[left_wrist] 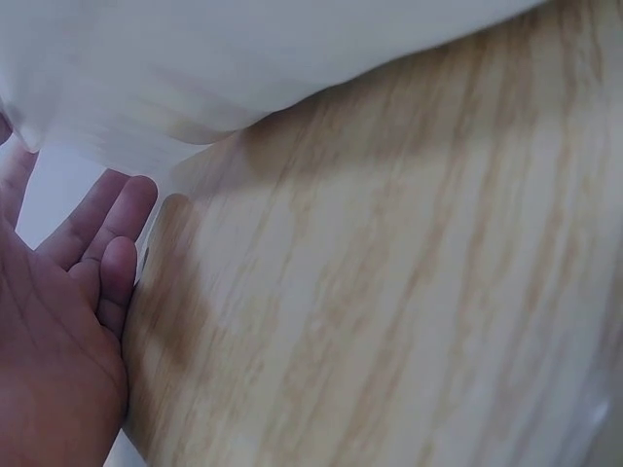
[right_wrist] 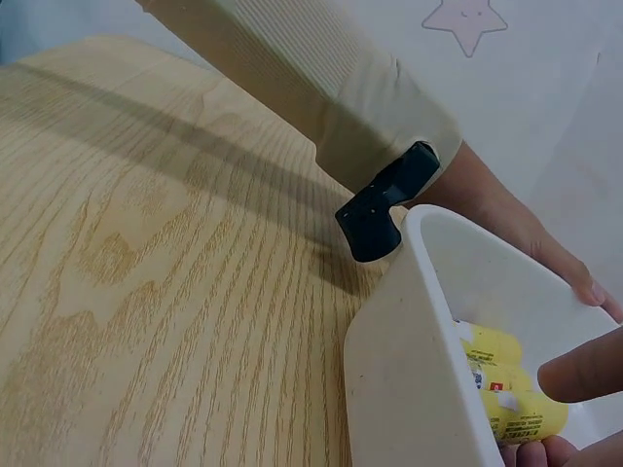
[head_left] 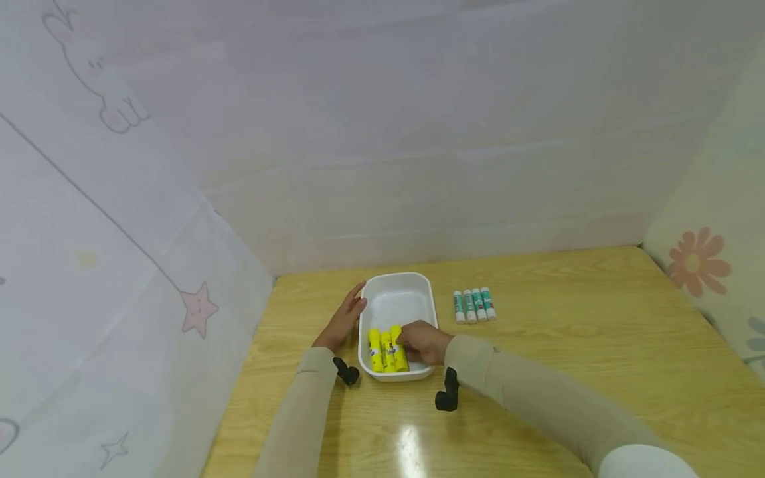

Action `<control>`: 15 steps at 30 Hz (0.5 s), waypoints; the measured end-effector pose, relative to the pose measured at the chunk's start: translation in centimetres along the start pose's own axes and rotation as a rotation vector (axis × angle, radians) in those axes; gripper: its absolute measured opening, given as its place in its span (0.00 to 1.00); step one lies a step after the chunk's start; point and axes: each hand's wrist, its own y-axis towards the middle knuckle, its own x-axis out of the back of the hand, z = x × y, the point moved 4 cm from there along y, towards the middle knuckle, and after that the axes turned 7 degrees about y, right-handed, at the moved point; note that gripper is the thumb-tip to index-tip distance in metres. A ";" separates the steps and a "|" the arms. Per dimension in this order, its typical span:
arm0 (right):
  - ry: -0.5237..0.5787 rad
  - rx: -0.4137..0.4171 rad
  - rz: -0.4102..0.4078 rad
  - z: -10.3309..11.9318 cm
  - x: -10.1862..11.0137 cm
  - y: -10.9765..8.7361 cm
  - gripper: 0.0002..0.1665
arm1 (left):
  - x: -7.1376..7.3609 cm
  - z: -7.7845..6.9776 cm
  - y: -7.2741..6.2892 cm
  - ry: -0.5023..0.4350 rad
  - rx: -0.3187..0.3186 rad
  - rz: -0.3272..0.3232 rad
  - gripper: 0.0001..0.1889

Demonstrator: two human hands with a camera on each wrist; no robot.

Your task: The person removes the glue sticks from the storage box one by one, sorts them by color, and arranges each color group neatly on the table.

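Inside a white plastic tray (head_left: 397, 282), three yellow glue sticks (head_left: 375, 350) lie side by side at the near end. My right hand (head_left: 425, 342) reaches over the tray's right side and holds the rightmost yellow glue stick (head_left: 399, 352). In the right wrist view the thumb is above that yellow glue stick (right_wrist: 531, 416) and other fingertips show below it. At the tray's left side is my left hand (head_left: 343, 324), its fingers extended along the wall. The left wrist view shows the left palm (left_wrist: 49, 360) beside the white tray wall (left_wrist: 195, 68).
Several green-and-white glue sticks (head_left: 471, 307) lie in a row on the wooden table (head_left: 568, 312), right of the tray. Pale printed sheets (head_left: 382, 166) hang behind the table and at both sides. Black camera mounts (head_left: 447, 392) sit on both wrists.
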 end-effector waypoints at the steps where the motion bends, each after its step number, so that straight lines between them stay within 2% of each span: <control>1: -0.005 0.002 0.008 0.0 -0.2 0.0 0.32 | 0.0 0.0 -0.1 -0.001 0.003 -0.006 0.26; 4: -0.021 0.006 0.018 -0.2 -0.6 0.1 0.36 | -0.1 0.1 -0.3 -0.010 0.010 -0.016 0.26; 8: -0.034 0.007 -0.008 -0.3 -0.7 0.1 0.37 | -0.2 0.1 -0.3 -0.005 -0.004 -0.003 0.27; 11: -0.027 0.016 -0.016 -0.3 -0.7 0.3 0.36 | -0.2 0.1 -0.1 0.008 -0.021 0.010 0.28; 12: -0.023 0.022 -0.011 -0.3 -0.7 0.4 0.36 | -0.1 -0.3 -0.3 0.011 -0.016 0.024 0.29; 15: -0.013 0.041 0.012 -0.2 -0.7 0.7 0.35 | 0.2 -0.3 0.0 0.024 -0.010 0.027 0.29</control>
